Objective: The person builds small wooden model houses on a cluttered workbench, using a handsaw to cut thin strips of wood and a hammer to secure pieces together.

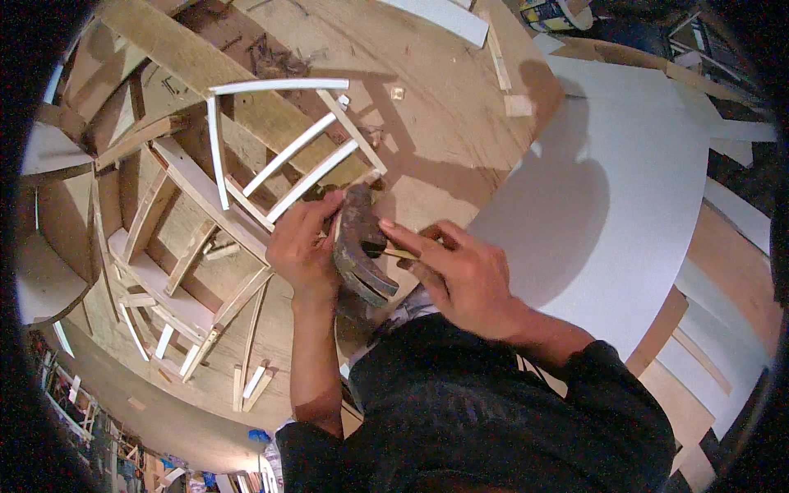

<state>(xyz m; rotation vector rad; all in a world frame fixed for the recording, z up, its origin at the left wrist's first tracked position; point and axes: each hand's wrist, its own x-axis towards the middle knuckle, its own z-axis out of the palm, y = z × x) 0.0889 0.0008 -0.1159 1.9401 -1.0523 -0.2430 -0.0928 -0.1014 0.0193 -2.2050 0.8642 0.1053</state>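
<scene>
In front of my chest is a worn, dark metal claw hammer head (358, 238), its split claw pointing down to the right. My left hand (302, 242) is closed around its left side, with the fingertips near the upper end. From the right, my right hand (470, 278) reaches in, its fingers pinching a thin, yellowish sliver of wood (400, 253) beside the inner curve of the claw. The sliver's far end is hidden against the hammer head. I cannot make out the hammer's handle. Just beyond my left hand lies a small frame of white-edged wooden strips (300, 168).
Larger wooden frames (177, 246) with crosspieces stand at the left. A big white panel (608, 205) lies at the right, over other boards (699, 353). A long plank (177, 53) crosses the plywood surface (444, 107) at the back. A bucket (552, 15) stands at the far right.
</scene>
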